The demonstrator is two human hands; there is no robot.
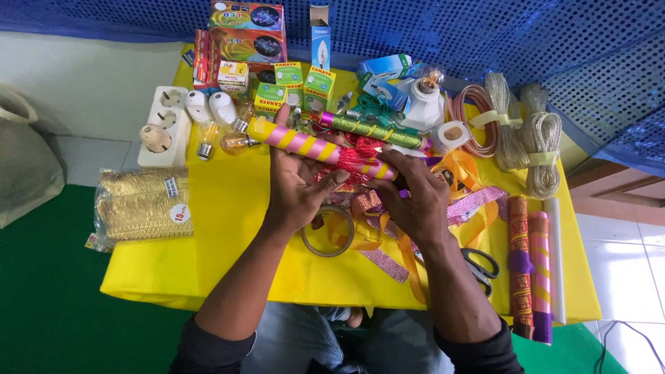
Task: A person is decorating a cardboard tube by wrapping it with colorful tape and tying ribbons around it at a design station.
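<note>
Both my hands hold a pink tube with yellow spiral stripes [305,144] over a yellow table [222,228]. My left hand [298,183] grips the tube near its middle, thumb pressed against a red fringe [355,161] wrapped around it. My right hand [415,197] grips the tube's right end and the fringe there. Beneath the hands lie glittery pink, orange and purple ribbons [478,202] and a clear tape roll [327,232].
Behind the tube lies a green glitter tube [377,129]. Light bulbs [235,142], small bulb boxes [287,73], a white power strip [165,125], coiled wires [509,128], a gold trim packet [144,204], scissors [481,266] and patterned rolls [530,266] crowd the table.
</note>
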